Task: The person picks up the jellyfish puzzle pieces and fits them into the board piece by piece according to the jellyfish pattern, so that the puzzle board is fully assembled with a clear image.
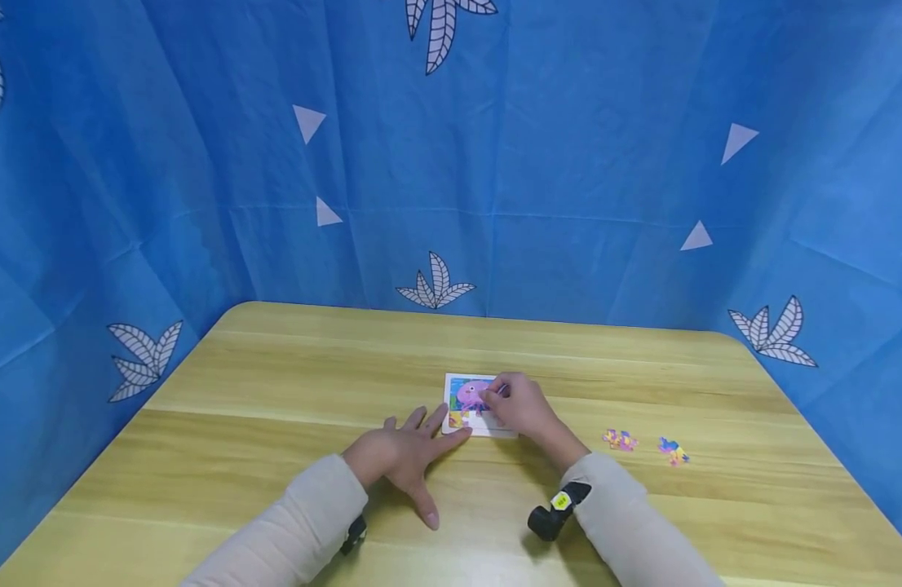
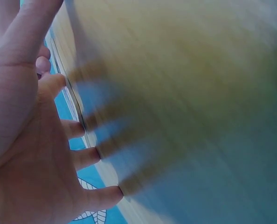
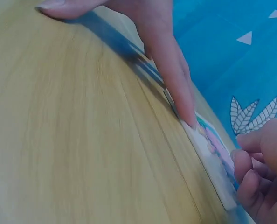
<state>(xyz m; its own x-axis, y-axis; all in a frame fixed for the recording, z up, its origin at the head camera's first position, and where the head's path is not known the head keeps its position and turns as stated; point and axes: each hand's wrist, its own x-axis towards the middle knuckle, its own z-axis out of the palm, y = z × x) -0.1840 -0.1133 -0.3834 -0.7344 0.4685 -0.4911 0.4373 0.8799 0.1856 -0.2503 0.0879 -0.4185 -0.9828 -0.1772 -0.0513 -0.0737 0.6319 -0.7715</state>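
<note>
A small jigsaw puzzle (image 1: 462, 397) in a white tray lies flat on the table, its picture showing a pink cartoon head on blue. Bare white tray shows along its lower part. My left hand (image 1: 407, 455) is spread out flat, and its fingertips touch the tray's left and lower edges. Over the right side of the picture, my right hand (image 1: 523, 405) has its thumb and fingers together, pinching a puzzle piece that they mostly hide. In the right wrist view those fingertips (image 3: 243, 161) are just above the tray (image 3: 212, 166).
To the right of the tray lie two small clusters of loose puzzle pieces, one pink and yellow (image 1: 621, 440), the other blue and yellow (image 1: 673, 450). The wooden table (image 1: 311, 367) has a blue patterned curtain (image 1: 590, 163) behind and around it.
</note>
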